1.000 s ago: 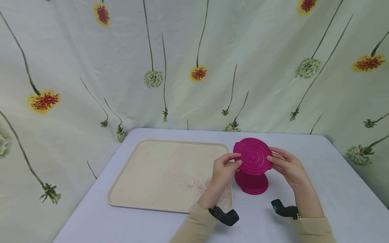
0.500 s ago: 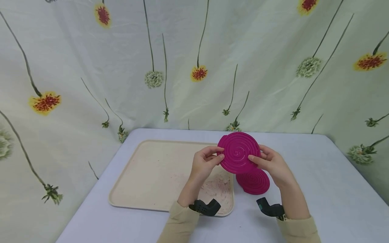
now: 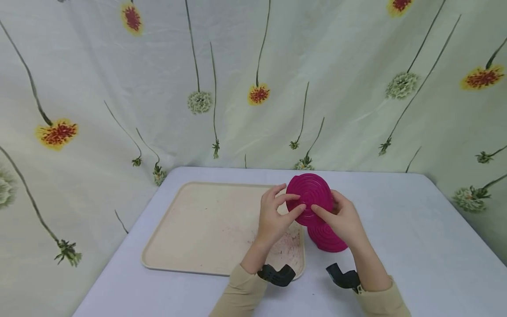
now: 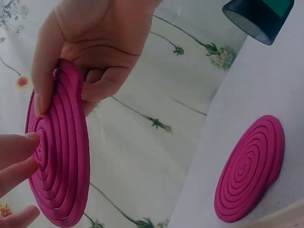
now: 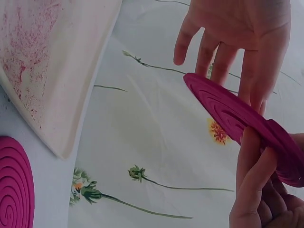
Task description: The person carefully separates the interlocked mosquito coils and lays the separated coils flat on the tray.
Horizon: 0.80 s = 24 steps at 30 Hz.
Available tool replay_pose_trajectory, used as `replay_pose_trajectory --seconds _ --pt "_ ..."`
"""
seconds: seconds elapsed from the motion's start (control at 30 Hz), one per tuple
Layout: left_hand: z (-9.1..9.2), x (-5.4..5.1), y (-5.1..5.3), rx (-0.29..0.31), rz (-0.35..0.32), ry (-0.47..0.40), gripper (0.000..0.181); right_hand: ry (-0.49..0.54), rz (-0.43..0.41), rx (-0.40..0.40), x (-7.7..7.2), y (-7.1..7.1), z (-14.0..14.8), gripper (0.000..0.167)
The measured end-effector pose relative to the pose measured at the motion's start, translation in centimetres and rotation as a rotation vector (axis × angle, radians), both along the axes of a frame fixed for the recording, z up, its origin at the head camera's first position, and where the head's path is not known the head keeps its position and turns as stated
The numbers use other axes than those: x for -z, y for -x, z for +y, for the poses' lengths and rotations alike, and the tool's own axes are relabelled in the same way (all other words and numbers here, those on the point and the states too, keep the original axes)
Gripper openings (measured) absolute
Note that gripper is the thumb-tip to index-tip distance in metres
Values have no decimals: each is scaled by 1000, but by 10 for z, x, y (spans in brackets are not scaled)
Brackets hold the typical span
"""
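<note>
Left hand (image 3: 274, 213) has shifted from the pink disc's (image 3: 318, 187) edge onto its face, fingers (image 4: 16, 175) spread and merely touching; right hand (image 3: 343, 220) pinches it, seemingly the sole hold now, up near the tray's (image 3: 206, 233) right edge.

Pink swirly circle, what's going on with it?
A person is holding up a pink spiral disc. Their right hand grips it near the edge, and fingertips of their left hand touch near the middle of its face. A second pink disc lies on the white table, beside the cream tray, which has pinkish smudges on it.
</note>
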<state>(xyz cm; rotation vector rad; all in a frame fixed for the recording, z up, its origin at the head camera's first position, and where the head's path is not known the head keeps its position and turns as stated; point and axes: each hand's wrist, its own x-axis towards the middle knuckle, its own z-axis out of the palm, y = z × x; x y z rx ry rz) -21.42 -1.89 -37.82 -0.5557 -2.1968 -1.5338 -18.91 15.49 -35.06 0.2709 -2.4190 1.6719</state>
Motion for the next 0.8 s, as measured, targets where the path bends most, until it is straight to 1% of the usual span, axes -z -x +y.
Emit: replay_pose_trajectory --seconds 0.17,0.23,0.37,0.47,0.6,0.7,0.8 --pt "3 0 -2 18 -12 -47 20 0 27 -15 -1 -3 -7 46" --pt "4 1 -2 7 -12 -66 18 8 24 -31 -1 -4 -8 47" --pt "6 2 -2 -30 12 -93 18 39 13 -72 -1 -5 -9 48" --pt "7 2 -2 -36 26 -118 19 67 7 -107 1 -4 -10 48" --pt "7 2 -2 -2 9 -165 20 107 -4 -147 3 -3 -11 50" --pt "7 2 -2 35 -38 -198 21 129 -8 -161 3 -3 -11 48" --pt "8 -2 -4 71 -83 -228 20 169 -10 -167 3 -3 -11 44"
